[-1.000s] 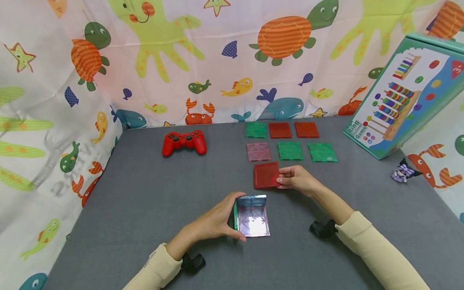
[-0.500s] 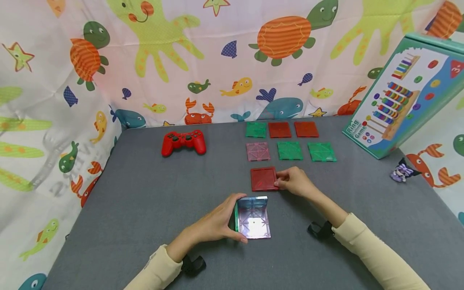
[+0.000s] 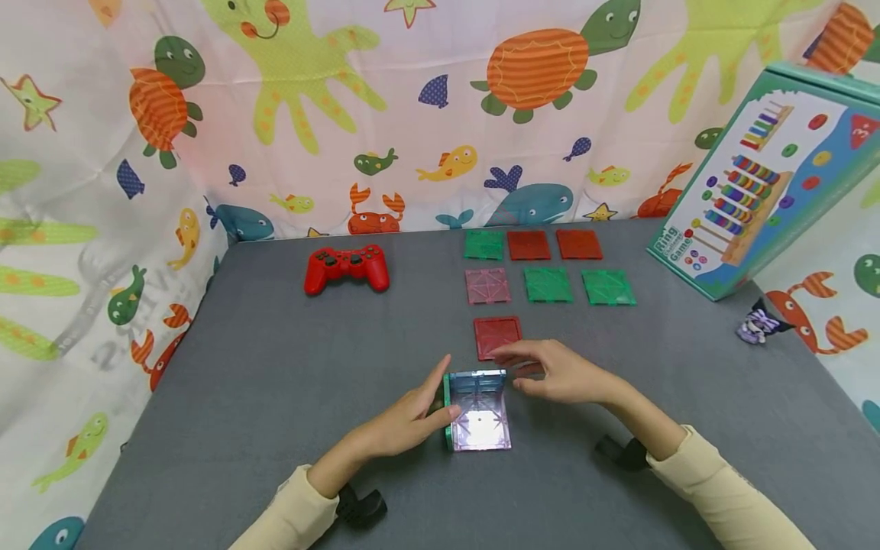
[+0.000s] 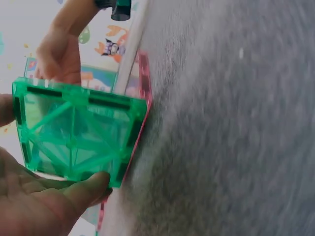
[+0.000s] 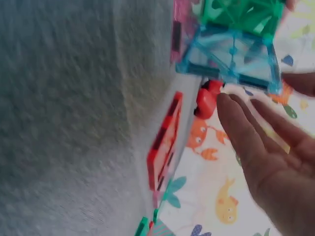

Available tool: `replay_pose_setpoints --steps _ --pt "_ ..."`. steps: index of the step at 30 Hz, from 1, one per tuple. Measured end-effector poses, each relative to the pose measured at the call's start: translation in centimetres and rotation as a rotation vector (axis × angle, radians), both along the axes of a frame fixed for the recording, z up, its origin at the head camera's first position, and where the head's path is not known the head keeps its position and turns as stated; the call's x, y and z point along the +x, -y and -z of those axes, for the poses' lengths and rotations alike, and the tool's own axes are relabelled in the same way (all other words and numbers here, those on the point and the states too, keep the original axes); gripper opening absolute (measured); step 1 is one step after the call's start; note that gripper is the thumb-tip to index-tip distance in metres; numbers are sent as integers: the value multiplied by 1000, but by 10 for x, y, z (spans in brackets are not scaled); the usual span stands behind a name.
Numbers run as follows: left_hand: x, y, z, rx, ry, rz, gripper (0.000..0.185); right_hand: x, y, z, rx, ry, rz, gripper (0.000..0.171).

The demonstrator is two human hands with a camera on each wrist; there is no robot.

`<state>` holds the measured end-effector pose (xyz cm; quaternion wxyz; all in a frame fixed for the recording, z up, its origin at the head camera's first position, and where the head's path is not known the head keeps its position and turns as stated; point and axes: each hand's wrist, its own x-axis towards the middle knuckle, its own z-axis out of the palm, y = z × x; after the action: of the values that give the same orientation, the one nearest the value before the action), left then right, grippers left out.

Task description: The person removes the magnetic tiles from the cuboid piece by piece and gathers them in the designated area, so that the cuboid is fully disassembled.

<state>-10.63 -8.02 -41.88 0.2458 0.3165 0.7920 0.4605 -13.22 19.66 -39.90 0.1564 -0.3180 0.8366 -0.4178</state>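
Observation:
A small tile structure stands near the table's front: a pink tile (image 3: 483,429) lies flat, a green tile (image 3: 448,409) stands upright on its left edge, and a blue tile (image 3: 477,380) stands at its back. My left hand (image 3: 415,418) holds the green tile (image 4: 74,132) between thumb and fingers. A red tile (image 3: 496,336) lies flat on the grey table (image 3: 275,382) just behind the structure. Above the gap between the two hovers my right hand (image 3: 546,372), fingers straight, holding nothing. The right wrist view shows its fingers (image 5: 261,147) beside the blue tile (image 5: 231,54) and the red tile (image 5: 165,142).
Further back lie two rows of flat tiles: green (image 3: 484,244), red (image 3: 528,244), red (image 3: 579,244), then pink (image 3: 487,286), green (image 3: 548,284), green (image 3: 608,287). A red game controller (image 3: 347,267) sits at back left. A ring-game box (image 3: 756,176) leans at right, by a small figurine (image 3: 756,327).
My right hand laid the red tile flat, let go of it and drew back toward the structure. My left hand stayed on the green tile, its fingers a little straighter.

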Motion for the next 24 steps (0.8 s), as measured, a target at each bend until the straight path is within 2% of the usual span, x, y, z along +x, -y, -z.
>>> replay_pose_setpoints --steps 2,4,8,13,19,24 --pt "1 1 -2 -23 33 -12 75 2 4 2 10 31 -65 44" --pt "1 1 -3 -32 65 -16 74 3 8 7 35 30 -87 37" --pt "1 1 -5 -35 118 -12 73 4 13 15 46 -32 -61 16" --pt "1 1 -3 -36 156 7 72 6 14 18 32 -55 -22 16" --pt "4 -4 -4 -21 139 11 69 8 14 22 -5 -8 31 21" --pt "5 -8 -4 -14 123 7 70 8 14 24 -64 83 74 19"
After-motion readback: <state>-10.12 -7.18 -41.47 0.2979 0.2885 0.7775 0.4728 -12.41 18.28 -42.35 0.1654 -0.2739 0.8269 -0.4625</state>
